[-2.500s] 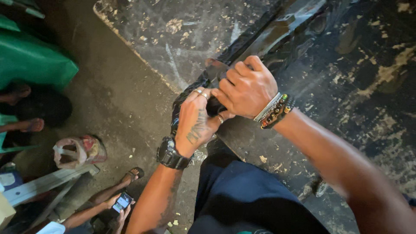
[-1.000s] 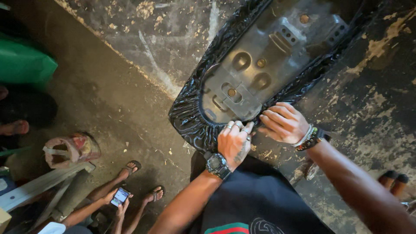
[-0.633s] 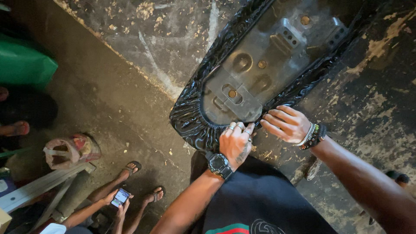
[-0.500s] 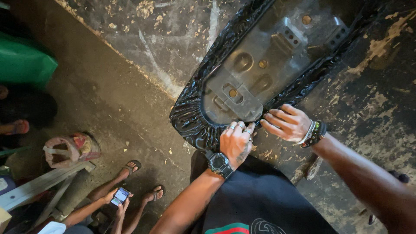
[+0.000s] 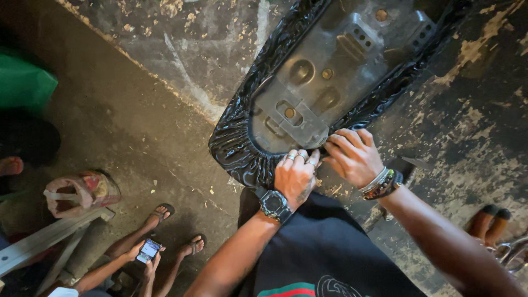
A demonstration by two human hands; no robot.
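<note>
Little has shifted over the last second: both hands stay at the near rim of the seat, the right one edged slightly toward the left. Against the earliest frame the change is large; the seat then stood on edge, clutched by both hands, and it now lies flat with its underside up.

Motorcycle seat (image 5: 330, 82): grey plastic base pan facing up, glossy black cover (image 5: 236, 148) gathered in wrinkles around its border. Far end cut off by the top of the frame. It rests on a worn, dark table (image 5: 473, 110) with flaking paint, directly beyond both hands.

Hidden: the fingertips of both hands go under or against the cover fold, so exactly what they pinch cannot be made out. An object under the right wrist is mostly covered and unidentifiable.

Left hand (image 5: 296, 175): fingers curled, pressed together onto the cover edge at the seat's near tip; rings on fingers, black watch (image 5: 273, 203) on the wrist.

Right hand (image 5: 352, 157): just beside the left, touching it or nearly so; fingers bent, bearing on the same cover edge; beaded bracelets (image 5: 381, 184) on the wrist.

Left of the hands, down on the concrete floor (image 5: 126, 126): another person's sandalled feet, that person's hands holding a phone (image 5: 148, 251), and a crumpled bag (image 5: 80, 192).
</note>
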